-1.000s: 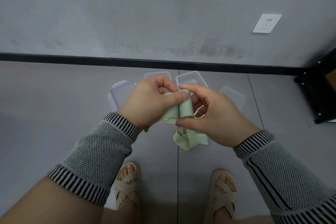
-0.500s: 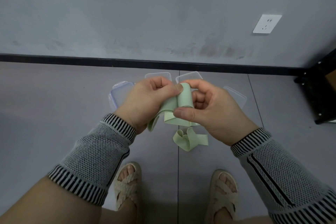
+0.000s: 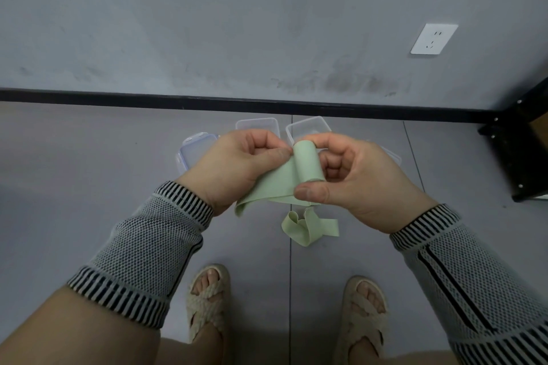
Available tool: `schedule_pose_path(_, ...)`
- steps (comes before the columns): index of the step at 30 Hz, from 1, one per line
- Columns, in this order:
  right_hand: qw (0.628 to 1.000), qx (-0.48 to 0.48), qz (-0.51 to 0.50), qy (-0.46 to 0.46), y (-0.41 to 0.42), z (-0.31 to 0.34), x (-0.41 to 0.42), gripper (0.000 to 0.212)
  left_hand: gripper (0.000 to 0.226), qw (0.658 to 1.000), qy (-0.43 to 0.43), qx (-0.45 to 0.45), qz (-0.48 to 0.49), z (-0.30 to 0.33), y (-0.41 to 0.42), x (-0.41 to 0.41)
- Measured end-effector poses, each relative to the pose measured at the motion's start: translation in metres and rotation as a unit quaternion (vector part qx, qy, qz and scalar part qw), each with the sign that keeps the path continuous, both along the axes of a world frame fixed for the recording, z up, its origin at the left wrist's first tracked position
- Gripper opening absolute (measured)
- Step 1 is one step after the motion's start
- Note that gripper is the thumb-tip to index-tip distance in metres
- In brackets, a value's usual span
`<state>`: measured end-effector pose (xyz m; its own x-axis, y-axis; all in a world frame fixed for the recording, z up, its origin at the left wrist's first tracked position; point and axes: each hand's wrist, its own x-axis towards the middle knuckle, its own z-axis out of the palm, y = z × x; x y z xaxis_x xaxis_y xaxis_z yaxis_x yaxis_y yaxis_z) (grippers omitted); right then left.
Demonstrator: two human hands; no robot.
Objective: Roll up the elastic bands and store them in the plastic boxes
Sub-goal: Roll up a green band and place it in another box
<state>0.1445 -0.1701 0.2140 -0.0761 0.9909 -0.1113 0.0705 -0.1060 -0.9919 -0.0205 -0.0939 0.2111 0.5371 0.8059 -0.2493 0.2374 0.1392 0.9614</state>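
- Head view: right hand point(image 3: 360, 184) pinches the rolled end of a pale green elastic band point(image 3: 307, 164) betw. thumb and fingers, roll standing upright; left hand point(image 3: 234, 170) is closed on the flat unrolled stretch just beside it.
- Loose tail hangs below the left hand, above the floor point(image 3: 89, 172), w/ plenty left to wind.
- Risk 1: elastic is springy. If the right thumb eases, I'd expect the coil to pop open.
- Risk 2: uneven pull from the left hand could skew the roll into a cone, maybe too wide for a box.
- Second band point(image 3: 308, 230) lies crumpled on the floor near the sandals point(image 3: 207, 299); a step fwd could tread on it.
- Plastic boxes point(image 3: 308, 129) sit open by the wall, partly hidden behind the hands; lid point(image 3: 195, 149) lies beside them. A blind drop may miss.
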Motion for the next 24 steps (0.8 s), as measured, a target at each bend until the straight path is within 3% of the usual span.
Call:
schedule_pose_path(4, 0.996, 0.012, 0.000, -0.091, 0.0023, -0.0024, -0.0008, 0.051, 0.012, 0.999, 0.024, 0.021, 0.020, 0.0000, -0.0006, 0.0015)
schedule_pose_path(8, 0.976, 0.038, -0.003, -0.213, 0.0030, -0.0054, -0.0024, 0.053, 0.031, 0.996, 0.058, 0.053, 0.048, -0.0003, -0.0043, 0.0065)
schedule_pose_path(12, 0.958, 0.058, -0.003, -0.282, 0.0032, -0.0063, -0.0045, 0.058, 0.018, 0.994, 0.068, 0.070, 0.049, -0.0014, -0.0059, 0.0094)
schedule_pose_path(18, 0.977, 0.049, -0.021, -0.208, 0.0037, -0.0078, -0.0048, 0.070, 0.019, 0.997, 0.036, 0.043, 0.046, -0.0013, -0.0045, 0.0088)
schedule_pose_path(24, 1.000, 0.008, -0.008, -0.027, 0.0026, -0.0028, -0.0015, 0.071, 0.024, 0.995, -0.075, -0.058, 0.003, -0.0012, -0.0016, 0.0036)
